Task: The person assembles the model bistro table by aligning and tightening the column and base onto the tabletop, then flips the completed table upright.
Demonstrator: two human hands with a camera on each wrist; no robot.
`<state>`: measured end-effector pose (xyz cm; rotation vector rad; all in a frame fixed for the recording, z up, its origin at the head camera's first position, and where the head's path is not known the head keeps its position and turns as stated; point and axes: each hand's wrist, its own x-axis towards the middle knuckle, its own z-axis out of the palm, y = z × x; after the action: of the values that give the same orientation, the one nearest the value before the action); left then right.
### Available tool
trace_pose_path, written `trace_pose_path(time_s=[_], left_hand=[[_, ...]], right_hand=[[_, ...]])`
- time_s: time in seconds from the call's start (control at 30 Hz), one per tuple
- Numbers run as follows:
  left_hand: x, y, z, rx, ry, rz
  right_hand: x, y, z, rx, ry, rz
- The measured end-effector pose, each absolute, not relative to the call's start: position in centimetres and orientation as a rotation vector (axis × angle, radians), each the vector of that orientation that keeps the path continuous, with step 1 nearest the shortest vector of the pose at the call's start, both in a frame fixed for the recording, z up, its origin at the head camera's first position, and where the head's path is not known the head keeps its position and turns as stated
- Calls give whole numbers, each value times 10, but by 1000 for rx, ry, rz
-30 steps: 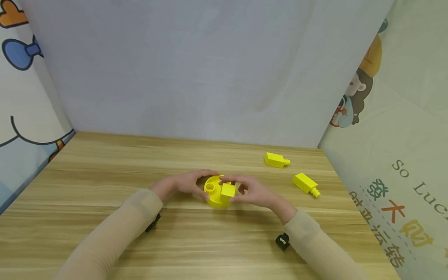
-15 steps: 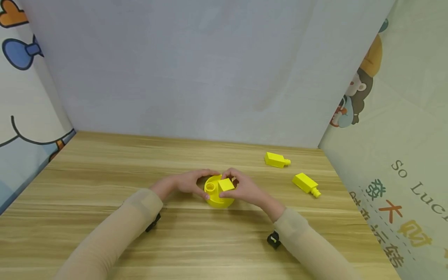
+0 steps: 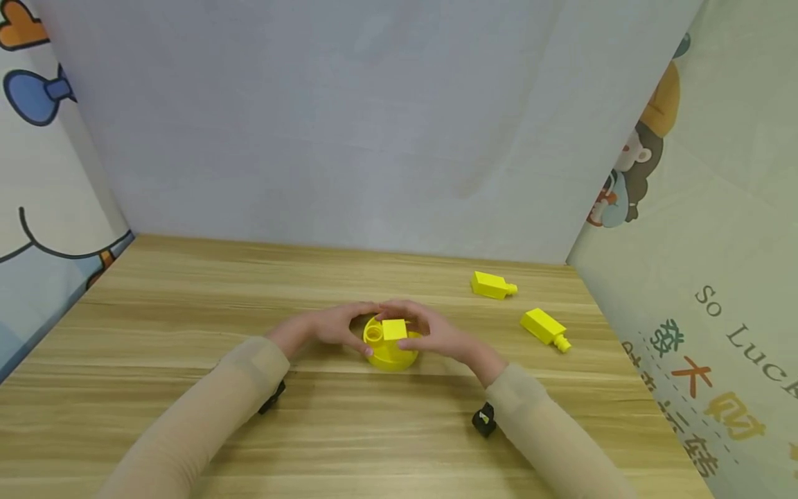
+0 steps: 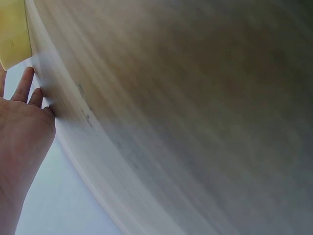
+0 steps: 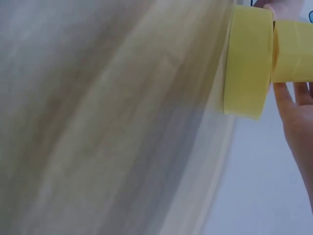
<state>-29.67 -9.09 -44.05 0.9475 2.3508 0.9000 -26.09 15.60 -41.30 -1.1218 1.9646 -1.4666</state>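
A round yellow base with a raised socket on its left sits on the wooden table. My left hand grips its left side, thumb in front and fingers behind. A square-sided yellow block stands upright on the base. Around this block my right hand curls, thumb at the near side and fingers at the far side. The block's lower end is hidden. In the right wrist view the block meets the face of the base. Only part of the base shows in the left wrist view.
Two similar yellow blocks with threaded ends lie on the table to the right, one farther back and one nearer. A pale cloth hangs behind the table, and printed cloths hang at both sides.
The right hand has moved left and its fingers have shifted round the block. The block has turned and now stands farther left on the base. The left hand stays in place.
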Motion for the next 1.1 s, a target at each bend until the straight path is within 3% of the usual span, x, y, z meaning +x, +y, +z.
trace_pose_path(time_s=[0.2,1.1], left_hand=[[-296,-91,-441,965,2344,915],[-297,-90,-443,1000,2314,943]], right_hand=[[-265,160,-413,-1194,1790,-1508],[-254,165,-416,-745,2316,-1465]])
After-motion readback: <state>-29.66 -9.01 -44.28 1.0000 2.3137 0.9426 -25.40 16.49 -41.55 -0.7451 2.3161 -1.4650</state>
